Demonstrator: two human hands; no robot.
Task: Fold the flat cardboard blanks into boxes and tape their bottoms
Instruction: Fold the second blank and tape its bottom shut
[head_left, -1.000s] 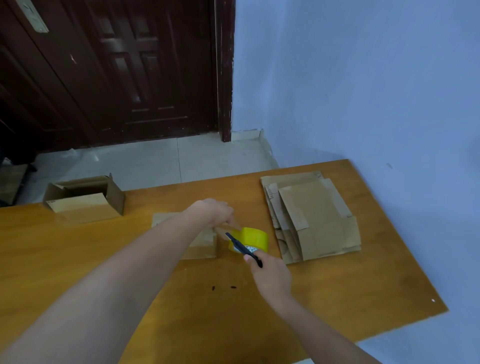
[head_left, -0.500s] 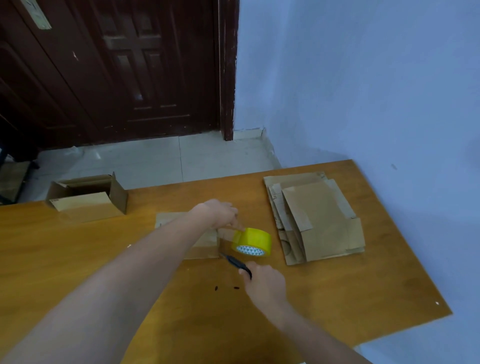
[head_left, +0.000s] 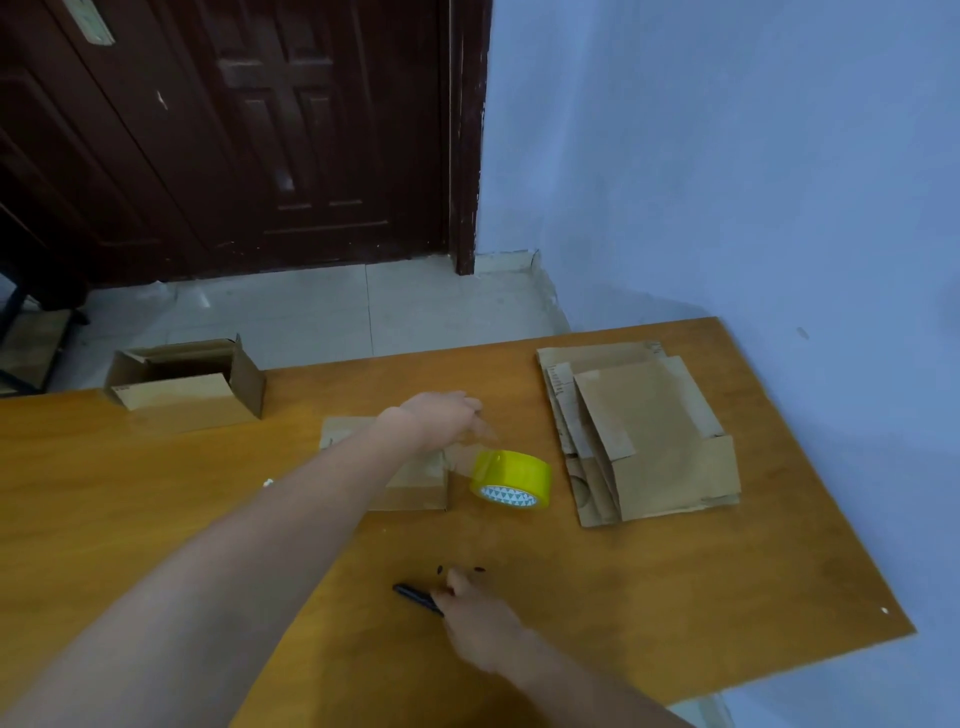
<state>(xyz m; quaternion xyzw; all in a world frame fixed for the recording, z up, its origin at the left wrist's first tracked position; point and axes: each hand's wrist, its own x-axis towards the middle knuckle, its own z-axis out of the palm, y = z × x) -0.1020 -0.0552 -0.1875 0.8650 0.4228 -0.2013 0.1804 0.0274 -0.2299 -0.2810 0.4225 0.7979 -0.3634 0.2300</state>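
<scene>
A small folded cardboard box (head_left: 415, 486) lies mid-table, partly hidden under my left forearm. My left hand (head_left: 441, 421) reaches over it and pinches the end of a clear tape strip that runs down to the yellow tape roll (head_left: 511, 480). The roll stands on the table just right of the box. My right hand (head_left: 478, 616) is nearer to me, low on the table, closed on a black cutter (head_left: 415, 597) that points left. A stack of flat cardboard blanks (head_left: 649, 436) lies at the right.
An open folded box (head_left: 187, 384) sits at the table's far left edge. The wooden table (head_left: 675, 597) ends close to the blue wall on the right. Beyond it are tiled floor and a dark door. Small dark specks lie by my right hand.
My right hand has pulled back from the tape roll toward me and down to the table with the black cutter. The roll has tipped slightly; my left hand stays at the tape end.
</scene>
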